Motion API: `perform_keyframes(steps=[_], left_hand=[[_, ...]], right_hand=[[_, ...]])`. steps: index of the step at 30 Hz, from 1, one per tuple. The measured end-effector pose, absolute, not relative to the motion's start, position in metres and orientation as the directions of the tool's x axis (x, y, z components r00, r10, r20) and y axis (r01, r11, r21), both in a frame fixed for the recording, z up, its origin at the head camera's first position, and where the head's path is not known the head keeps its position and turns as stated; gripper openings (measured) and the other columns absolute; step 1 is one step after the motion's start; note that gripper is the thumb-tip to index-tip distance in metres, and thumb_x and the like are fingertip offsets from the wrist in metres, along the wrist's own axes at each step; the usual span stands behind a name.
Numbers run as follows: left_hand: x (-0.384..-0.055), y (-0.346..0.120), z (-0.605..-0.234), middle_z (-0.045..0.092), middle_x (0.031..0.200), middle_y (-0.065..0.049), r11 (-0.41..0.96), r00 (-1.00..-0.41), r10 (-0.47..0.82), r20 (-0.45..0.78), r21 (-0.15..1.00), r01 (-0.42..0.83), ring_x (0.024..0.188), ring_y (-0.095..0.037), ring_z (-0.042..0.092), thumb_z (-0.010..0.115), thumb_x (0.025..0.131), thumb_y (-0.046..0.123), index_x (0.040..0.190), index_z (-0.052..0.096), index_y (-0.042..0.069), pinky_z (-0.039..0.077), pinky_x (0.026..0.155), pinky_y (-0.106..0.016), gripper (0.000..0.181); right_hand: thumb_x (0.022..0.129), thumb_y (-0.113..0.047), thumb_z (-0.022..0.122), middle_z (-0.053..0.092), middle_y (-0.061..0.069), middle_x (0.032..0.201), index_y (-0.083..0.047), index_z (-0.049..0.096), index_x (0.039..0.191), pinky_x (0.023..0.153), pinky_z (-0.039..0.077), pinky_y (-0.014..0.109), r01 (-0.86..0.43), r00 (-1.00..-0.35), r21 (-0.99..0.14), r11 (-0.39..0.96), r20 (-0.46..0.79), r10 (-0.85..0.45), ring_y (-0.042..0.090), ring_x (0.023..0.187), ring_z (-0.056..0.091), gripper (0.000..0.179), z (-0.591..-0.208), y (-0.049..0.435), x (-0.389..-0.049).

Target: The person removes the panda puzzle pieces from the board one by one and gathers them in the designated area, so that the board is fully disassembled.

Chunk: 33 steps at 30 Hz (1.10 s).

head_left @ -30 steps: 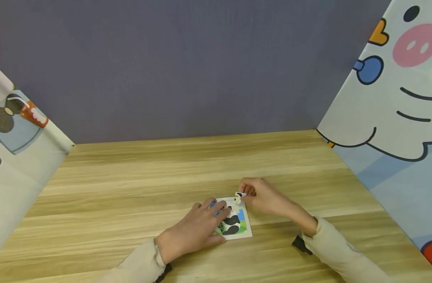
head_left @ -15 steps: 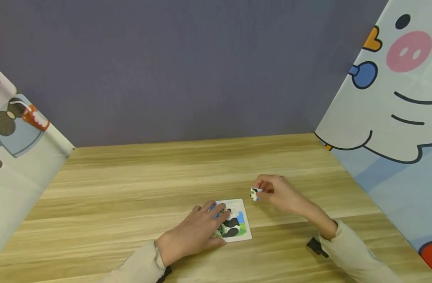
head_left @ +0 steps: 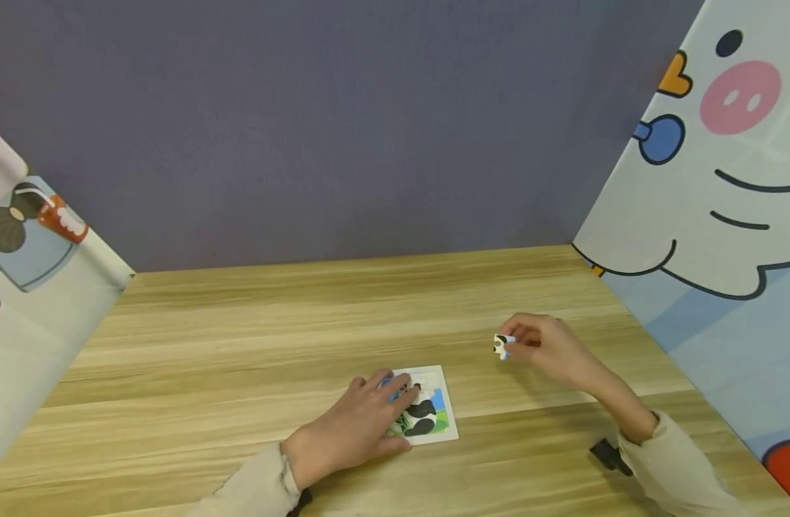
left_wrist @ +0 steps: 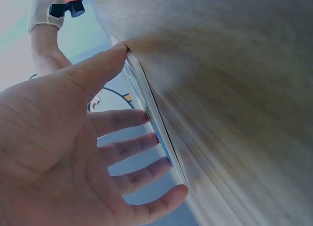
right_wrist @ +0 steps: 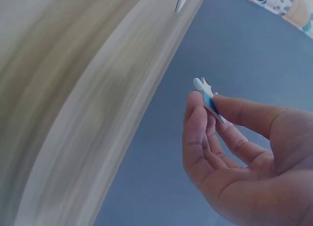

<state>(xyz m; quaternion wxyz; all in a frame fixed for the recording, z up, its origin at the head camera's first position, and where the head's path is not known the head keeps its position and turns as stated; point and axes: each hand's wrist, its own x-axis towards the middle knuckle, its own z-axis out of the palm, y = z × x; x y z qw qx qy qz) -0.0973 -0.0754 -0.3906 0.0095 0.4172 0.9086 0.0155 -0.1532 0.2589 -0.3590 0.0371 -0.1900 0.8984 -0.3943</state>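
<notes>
"Where's the loose puzzle piece (head_left: 500,347)?"

"My head view puts it beyond and to the right of the puzzle board (head_left: 452,424), well apart from it. The right hand (head_left: 553,352) pinches it between thumb and fingers."

"And my left hand (head_left: 352,427)?"

"Spread over the board's left side, gripping nothing. The left wrist camera gives me what the head view hides: fingertips touching the board, thumb tip at its near edge."

"What does the right wrist add?"

"The piece's thin edge and a blue patch, held off the table (head_left: 240,330). From the head I mostly get its black-and-white print."

"What's inside the board?"

"Within its white rim I see a panda picture (head_left: 422,410), blue and green along its right. A pale patch shows toward the far edge; I can't make out what lies beneath the left hand."
</notes>
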Motion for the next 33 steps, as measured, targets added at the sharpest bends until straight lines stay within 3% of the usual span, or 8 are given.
perform_keyframes(steps=[14, 25, 33], left_hand=[[-0.096, -0.077, -0.39, 0.045, 0.15, -0.008, 0.648, -0.648, 0.761, 0.012, 0.034, 0.761, 0.135, -0.032, 0.042, 0.061, 0.093, 0.055, 0.147, 0.049, 0.013, 0.047, 0.095, -0.052, 0.069], [-0.092, -0.076, -0.391, 0.044, 0.148, -0.017, 0.697, -0.698, 0.716, 0.022, 0.044, 0.716, 0.133, -0.035, 0.045, 0.062, 0.09, 0.059, 0.147, 0.051, 0.023, 0.046, 0.098, -0.056, 0.069], [-0.09, -0.077, -0.39, 0.047, 0.147, -0.017, 0.698, -0.699, 0.714, 0.04, 0.038, 0.715, 0.132, -0.035, 0.047, 0.06, 0.09, 0.061, 0.147, 0.051, 0.028, 0.047, 0.096, -0.057, 0.066]], right_hand=[[0.092, -0.008, 0.07, 0.065, 0.011, 0.095, 0.0, 0.066, 0.11, 0.067, 0.055, 0.03, -0.227, -0.966, -0.713, 0.663, 0.076, -0.248, 0.02, 0.084, 0.065, 0.02, -0.372, 0.305, -0.158], [0.091, 0.0, 0.068, 0.061, 0.014, 0.086, 0.008, 0.063, 0.105, 0.065, 0.059, 0.034, -0.145, -0.945, -0.793, 0.592, -0.067, -0.321, 0.021, 0.073, 0.066, 0.017, -0.387, 0.329, -0.164], [0.089, 0.003, 0.069, 0.062, 0.01, 0.086, 0.005, 0.065, 0.102, 0.059, 0.056, 0.03, -0.228, -0.941, -0.703, 0.674, -0.02, -0.339, 0.016, 0.071, 0.062, 0.015, -0.394, 0.332, -0.167]])
